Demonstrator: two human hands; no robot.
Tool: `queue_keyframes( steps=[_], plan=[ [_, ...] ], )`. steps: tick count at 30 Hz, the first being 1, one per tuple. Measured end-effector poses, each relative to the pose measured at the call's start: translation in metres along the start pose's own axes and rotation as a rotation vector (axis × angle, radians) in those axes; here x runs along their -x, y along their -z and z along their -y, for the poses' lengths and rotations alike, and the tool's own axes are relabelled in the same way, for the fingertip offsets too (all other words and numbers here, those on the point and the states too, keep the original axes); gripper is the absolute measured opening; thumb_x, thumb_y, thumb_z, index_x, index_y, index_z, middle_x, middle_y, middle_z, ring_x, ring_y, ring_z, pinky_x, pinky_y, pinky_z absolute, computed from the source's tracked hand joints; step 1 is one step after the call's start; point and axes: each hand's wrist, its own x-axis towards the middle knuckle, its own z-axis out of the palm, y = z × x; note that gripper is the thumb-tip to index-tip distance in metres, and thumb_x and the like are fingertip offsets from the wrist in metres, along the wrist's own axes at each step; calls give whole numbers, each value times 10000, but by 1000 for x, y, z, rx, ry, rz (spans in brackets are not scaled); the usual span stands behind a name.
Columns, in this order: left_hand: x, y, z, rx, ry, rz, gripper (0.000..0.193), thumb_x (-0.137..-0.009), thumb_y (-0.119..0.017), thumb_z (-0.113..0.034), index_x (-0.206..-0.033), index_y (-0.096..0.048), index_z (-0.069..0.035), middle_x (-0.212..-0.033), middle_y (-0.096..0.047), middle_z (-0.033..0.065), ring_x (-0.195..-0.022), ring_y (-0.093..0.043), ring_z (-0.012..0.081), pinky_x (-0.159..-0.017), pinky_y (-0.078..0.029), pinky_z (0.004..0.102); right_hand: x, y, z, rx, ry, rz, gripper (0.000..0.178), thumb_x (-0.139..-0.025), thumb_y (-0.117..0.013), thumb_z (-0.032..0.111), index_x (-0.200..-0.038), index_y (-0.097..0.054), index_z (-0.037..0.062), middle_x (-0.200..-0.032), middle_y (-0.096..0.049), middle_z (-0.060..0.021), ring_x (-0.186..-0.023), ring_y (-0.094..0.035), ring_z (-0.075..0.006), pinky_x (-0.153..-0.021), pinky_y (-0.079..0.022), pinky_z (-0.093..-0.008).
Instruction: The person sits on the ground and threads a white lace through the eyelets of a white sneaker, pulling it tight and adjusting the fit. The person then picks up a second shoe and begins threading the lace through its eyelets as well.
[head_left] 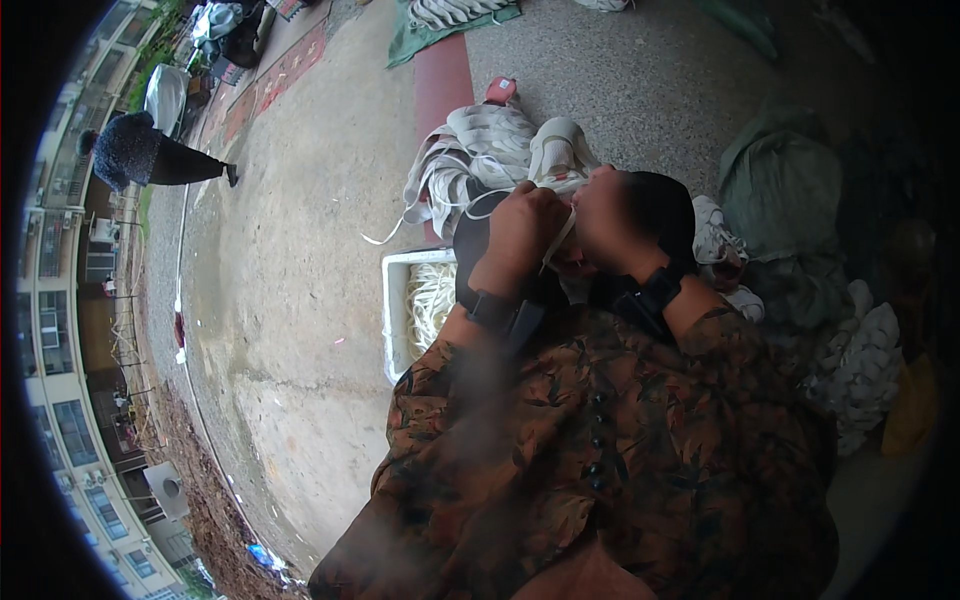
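Note:
My left hand [522, 228] is closed, its fingers pinched on a thin white shoelace [482, 207] that loops out to the left. Another strand hangs below this hand. Right beside it, my right hand [612, 222] is curled against a white shoe upper [560, 150], gripping its near side; blur covers much of this hand and its fingertips are partly hidden. The upper stands up just beyond both hands, over my dark-clad knees. Farther left lies a heap of white shoe uppers [490, 135], overlapping in rows, with loose straps or laces trailing from it.
A white foam box [391, 300] full of pale laces stands left of my knee. A red round object [501, 90] lies beyond the heap. Green sacks [785, 190] and more white uppers [857, 365] are at right. At far left a person [150, 158] in dark clothes bends over.

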Motion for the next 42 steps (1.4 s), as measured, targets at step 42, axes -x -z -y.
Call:
queue_keyframes(
  steps=[42],
  plan=[
    [20, 27, 22, 339, 306, -50, 207, -795, -633, -178, -887, -613, 6, -828, -621, 200, -773, -622, 358, -695, -491, 409, -5, 47, 20, 33, 82, 208, 308, -668, -674, 28, -961, -578, 35, -883, -565, -135, -795, -558, -269, -734, -458, -352]
  ],
)
